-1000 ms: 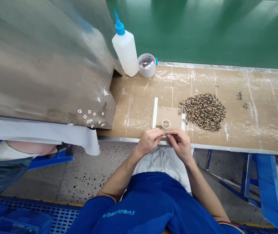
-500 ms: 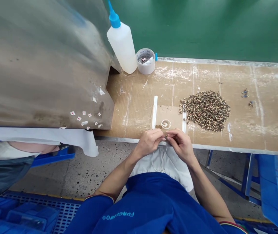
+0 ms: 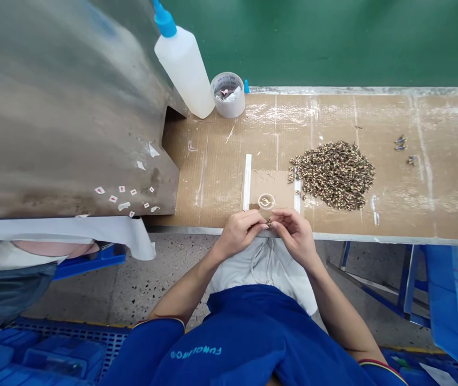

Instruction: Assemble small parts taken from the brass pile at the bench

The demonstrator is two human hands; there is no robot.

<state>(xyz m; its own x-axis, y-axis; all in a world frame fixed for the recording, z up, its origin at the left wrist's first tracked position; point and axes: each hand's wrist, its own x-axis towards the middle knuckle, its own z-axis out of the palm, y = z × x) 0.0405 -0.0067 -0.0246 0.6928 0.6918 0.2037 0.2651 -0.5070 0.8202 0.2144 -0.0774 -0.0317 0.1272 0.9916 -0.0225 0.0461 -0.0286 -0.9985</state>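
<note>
My left hand point(image 3: 240, 231) and my right hand point(image 3: 295, 231) meet at the near edge of the cardboard-covered bench point(image 3: 413, 203). Both pinch one tiny dark part point(image 3: 269, 221) between their fingertips. Just beyond them a small clear ring point(image 3: 266, 201) with a bit of metal inside lies on a cardboard square point(image 3: 279, 185) edged by two white strips. A heap of small brown and dark parts point(image 3: 334, 173) lies to the right of the square.
A white squeeze bottle with a blue nozzle point(image 3: 182, 62) and a small round tub point(image 3: 227, 94) stand at the back left. A large metal housing point(image 3: 60, 107) fills the left. A few loose parts point(image 3: 401, 142) lie far right. Blue crates point(image 3: 31, 359) sit on the floor.
The view has shifted a little to the right and up. My hands stay together at the bench edge, still pinching the tiny part.
</note>
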